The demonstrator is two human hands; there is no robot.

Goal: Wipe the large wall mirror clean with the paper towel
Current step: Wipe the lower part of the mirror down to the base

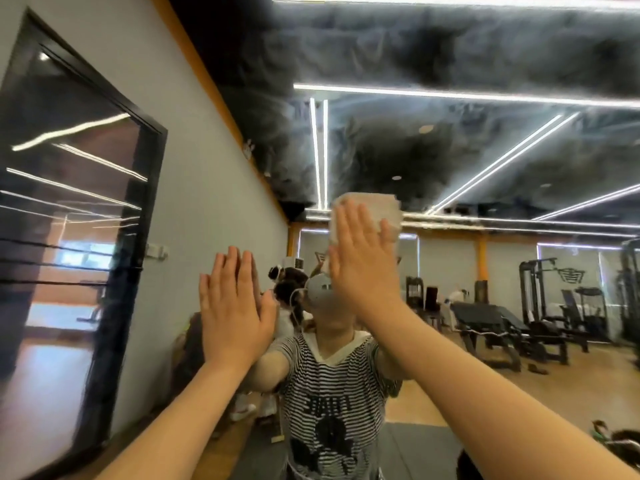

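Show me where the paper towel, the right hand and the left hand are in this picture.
paper towel [372,206]: head view, on its upper part above the fingertips.
right hand [360,268]: head view, on the back of the hand.
left hand [235,315]: head view, on the back of the hand.

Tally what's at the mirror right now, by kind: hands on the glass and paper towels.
Hands flat on the mirror: 2, left hand and right hand
Paper towels: 1, paper towel under the right hand
Total: 3
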